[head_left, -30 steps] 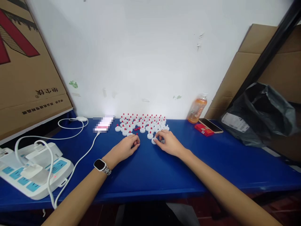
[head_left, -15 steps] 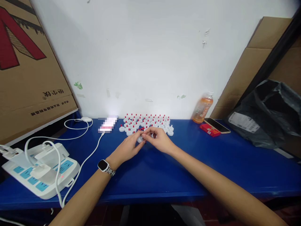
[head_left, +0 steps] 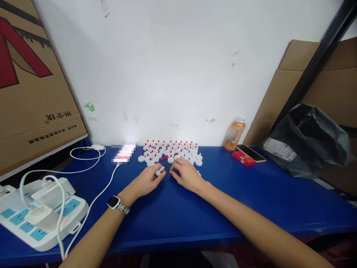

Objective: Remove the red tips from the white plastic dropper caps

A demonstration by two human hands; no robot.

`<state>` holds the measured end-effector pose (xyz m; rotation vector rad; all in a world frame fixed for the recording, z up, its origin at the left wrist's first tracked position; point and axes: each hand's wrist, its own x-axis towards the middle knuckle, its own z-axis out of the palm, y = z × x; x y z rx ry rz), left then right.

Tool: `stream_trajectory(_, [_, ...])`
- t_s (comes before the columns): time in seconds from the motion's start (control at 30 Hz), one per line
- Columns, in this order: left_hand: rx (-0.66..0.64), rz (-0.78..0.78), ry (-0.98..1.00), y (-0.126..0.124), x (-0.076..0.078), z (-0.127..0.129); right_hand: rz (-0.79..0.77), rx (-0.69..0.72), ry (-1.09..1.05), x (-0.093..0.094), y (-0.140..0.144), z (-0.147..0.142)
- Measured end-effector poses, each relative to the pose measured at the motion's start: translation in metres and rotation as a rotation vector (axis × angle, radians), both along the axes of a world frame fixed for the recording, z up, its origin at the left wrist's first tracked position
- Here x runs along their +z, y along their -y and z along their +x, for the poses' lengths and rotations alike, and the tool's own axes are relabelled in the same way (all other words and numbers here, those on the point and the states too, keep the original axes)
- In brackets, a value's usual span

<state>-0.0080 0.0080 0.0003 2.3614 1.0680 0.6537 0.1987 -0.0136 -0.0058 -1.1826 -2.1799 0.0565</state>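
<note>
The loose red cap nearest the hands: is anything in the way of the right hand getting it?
Nothing visible stands between the right hand and that red cap; the white piece in the left hand looks close beside it.

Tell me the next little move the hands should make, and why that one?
I'd say the right hand could pick up one of the loose red tips. The left hand holds a white cap whose spout looks bare, the loose tips lie just beyond both hands, and many other caps have red tips on.
</note>
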Motion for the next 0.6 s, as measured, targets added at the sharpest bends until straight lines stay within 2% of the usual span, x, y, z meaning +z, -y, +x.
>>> stream_trajectory(0.17, [-0.021, -0.009, 0.023, 0.005, -0.003, 0.009, -0.199, -0.036, -0.654, 0.0, -0.001, -0.012])
stream_trajectory(0.23, [-0.017, 0.01, 0.028, 0.007, -0.005, 0.013, -0.225, -0.038, -0.814, 0.0, -0.002, -0.021])
stream_trajectory(0.37, [-0.009, 0.003, 0.024, 0.01, -0.006, 0.019, -0.194, -0.05, -0.907, 0.0, 0.0, -0.033])
stream_trajectory(0.6, [-0.002, 0.028, 0.04, 0.012, -0.009, 0.022, -0.147, -0.094, -0.918, -0.001, 0.005, -0.034])
